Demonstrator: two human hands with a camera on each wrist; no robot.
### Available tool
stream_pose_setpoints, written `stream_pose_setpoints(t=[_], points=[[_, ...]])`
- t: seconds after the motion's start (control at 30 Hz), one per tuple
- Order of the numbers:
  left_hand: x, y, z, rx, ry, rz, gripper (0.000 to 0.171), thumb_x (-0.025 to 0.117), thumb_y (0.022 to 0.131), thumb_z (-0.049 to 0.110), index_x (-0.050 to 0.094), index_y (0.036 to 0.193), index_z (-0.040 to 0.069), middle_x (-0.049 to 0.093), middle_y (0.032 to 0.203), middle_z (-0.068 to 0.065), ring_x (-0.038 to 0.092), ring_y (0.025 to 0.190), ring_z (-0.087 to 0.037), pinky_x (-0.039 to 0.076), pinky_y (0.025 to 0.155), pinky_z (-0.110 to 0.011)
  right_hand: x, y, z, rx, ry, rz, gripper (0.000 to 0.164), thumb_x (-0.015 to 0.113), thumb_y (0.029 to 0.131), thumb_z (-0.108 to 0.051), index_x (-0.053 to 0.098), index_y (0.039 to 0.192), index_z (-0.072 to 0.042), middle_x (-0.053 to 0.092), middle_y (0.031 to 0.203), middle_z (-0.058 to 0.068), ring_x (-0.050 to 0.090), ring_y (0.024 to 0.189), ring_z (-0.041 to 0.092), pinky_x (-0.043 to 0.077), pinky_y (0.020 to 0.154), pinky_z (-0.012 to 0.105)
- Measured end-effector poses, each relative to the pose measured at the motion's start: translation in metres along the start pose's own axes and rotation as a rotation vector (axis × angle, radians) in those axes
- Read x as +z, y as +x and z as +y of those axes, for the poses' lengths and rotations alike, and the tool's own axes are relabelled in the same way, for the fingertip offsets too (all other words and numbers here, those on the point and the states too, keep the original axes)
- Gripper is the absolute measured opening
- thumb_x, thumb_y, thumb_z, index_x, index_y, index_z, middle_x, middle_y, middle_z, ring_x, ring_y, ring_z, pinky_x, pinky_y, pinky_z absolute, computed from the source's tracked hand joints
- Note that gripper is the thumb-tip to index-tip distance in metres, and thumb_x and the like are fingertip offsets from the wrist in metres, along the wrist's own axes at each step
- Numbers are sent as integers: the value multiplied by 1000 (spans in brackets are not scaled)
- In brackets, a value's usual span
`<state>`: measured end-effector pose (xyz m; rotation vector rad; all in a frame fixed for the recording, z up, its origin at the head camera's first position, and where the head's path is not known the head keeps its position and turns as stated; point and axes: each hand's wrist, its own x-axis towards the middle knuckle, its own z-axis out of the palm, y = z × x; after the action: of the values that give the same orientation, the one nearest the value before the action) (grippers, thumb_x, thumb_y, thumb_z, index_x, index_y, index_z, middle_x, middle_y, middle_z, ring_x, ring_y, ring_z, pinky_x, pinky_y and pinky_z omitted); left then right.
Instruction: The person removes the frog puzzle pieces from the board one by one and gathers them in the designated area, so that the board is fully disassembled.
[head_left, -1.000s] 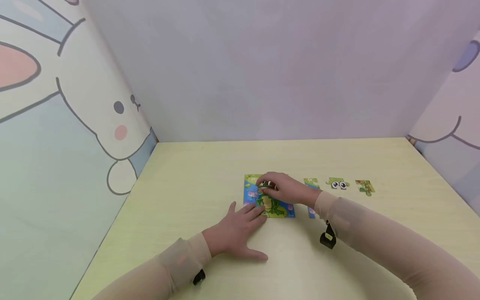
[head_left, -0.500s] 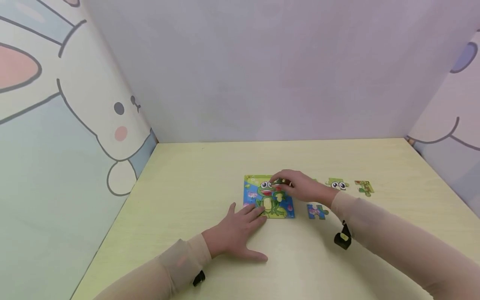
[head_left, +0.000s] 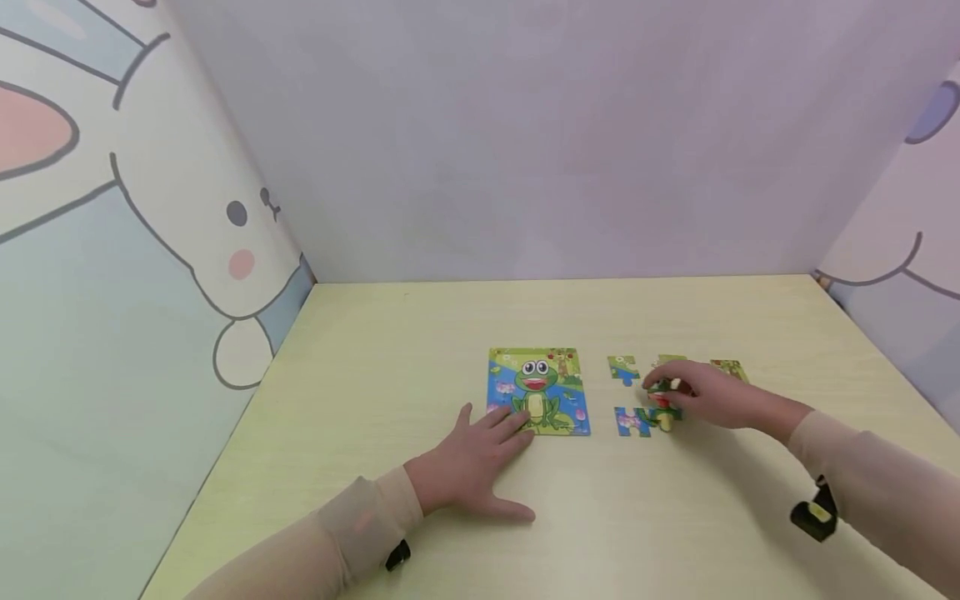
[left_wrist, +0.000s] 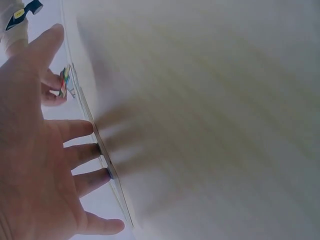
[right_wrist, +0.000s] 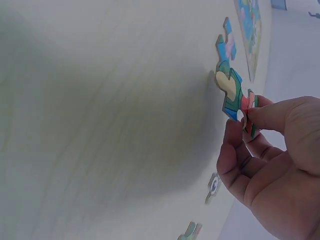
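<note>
My left hand [head_left: 476, 467] lies with its fingers spread, fingertips resting on the lower left of a square frog picture board [head_left: 568, 404]. In the left wrist view, those fingers [left_wrist: 85, 152] are straight and touch the board's edge. My right hand [head_left: 701, 396] pinches a jigsaw piece [right_wrist: 232, 92] printed with the frog's red mouth and pale belly, between thumb and fingers. This piece stands tilted above the table, close beside a blue jigsaw piece with a pink flower [head_left: 632, 422]. I cannot tell whether the two touch.
A green and blue jigsaw piece [head_left: 623, 368] lies right of the board. The piece with eyes [right_wrist: 214, 186] and another with a tree [head_left: 730, 367] lie farther right, partly hidden by my right hand in the head view. A pale wall [head_left: 555, 167] stands behind the table.
My right hand has carried the pinched jigsaw piece from over the frog picture board rightward to the loose pieces. The board is now mostly uncovered. My left hand has stayed in place.
</note>
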<state>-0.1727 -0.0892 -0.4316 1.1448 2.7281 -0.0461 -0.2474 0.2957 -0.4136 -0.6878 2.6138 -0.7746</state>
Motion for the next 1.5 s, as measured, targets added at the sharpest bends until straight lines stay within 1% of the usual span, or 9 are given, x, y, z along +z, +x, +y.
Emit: stream_pose_setpoints(t=[0.13, 0.27, 0.53, 0.77, 0.93, 1.17, 1.27, 1.37, 1.5], points=[[0, 0, 0, 0, 10, -5, 99, 52, 87, 87, 43, 160, 21, 31, 172, -2, 31, 159, -29, 33, 114, -76, -1, -16, 12, 11, -32, -14, 26, 64, 101, -4, 70, 126, -9, 69, 122, 9, 55, 80, 5, 49, 68, 24], [0, 1, -1, -2, 24, -2, 99, 51, 86, 87, 43, 160, 22, 32, 172, -2, 32, 159, -28, 33, 114, -75, -1, -23, 18, 17, -60, -8, 26, 66, 100, -4, 70, 125, -9, 69, 121, 8, 55, 81, 3, 49, 68, 24], [1, 1, -1, 0, 18, -6, 99, 51, 87, 87, 42, 161, 22, 31, 173, -2, 31, 159, -28, 33, 114, -75, -1, -27, 23, 12, -81, 20, 26, 67, 99, -7, 71, 125, -11, 69, 121, 9, 54, 79, 1, 49, 66, 24], [1, 1, -1, 2, 14, -4, 99, 51, 87, 87, 43, 161, 21, 31, 173, -2, 32, 159, -28, 33, 114, -75, -3, -23, 19, 22, -164, 49, 27, 67, 98, -6, 72, 125, -9, 68, 121, 9, 53, 82, 5, 47, 67, 24], [1, 1, -1, -1, 22, -5, 99, 51, 86, 88, 43, 160, 22, 31, 173, -1, 32, 159, -27, 33, 114, -74, -1, -9, 6, -4, -203, 78, 31, 69, 97, -6, 68, 128, -3, 69, 116, 9, 60, 86, 11, 51, 67, 26], [1, 1, 0, 1, 28, -1, 99, 51, 87, 87, 43, 160, 22, 32, 172, -2, 32, 159, -27, 34, 114, -74, 16, 23, -30, -23, -166, 105, 34, 68, 101, -11, 65, 134, -4, 68, 121, 10, 61, 94, 15, 52, 72, 30], [1, 0, 0, -1, 19, -3, 98, 52, 87, 87, 43, 160, 22, 32, 172, -2, 32, 159, -27, 33, 114, -74, 27, 38, -43, -45, -138, 98, 37, 68, 101, -12, 63, 137, -4, 68, 125, 11, 64, 99, 18, 56, 79, 36], [1, 1, 0, -3, 13, -6, 99, 52, 87, 87, 43, 160, 22, 31, 173, -2, 31, 159, -27, 33, 114, -74, 37, 51, -54, -61, -119, 80, 42, 68, 101, -14, 60, 142, -5, 67, 132, 13, 66, 109, 25, 57, 91, 46], [2, 1, 0, -5, 21, -9, 99, 51, 87, 87, 43, 161, 22, 30, 173, -2, 31, 159, -27, 34, 114, -74, 49, 67, -62, -89, -160, 66, 51, 71, 100, -16, 57, 147, -5, 63, 142, 15, 62, 127, 35, 50, 107, 56]])
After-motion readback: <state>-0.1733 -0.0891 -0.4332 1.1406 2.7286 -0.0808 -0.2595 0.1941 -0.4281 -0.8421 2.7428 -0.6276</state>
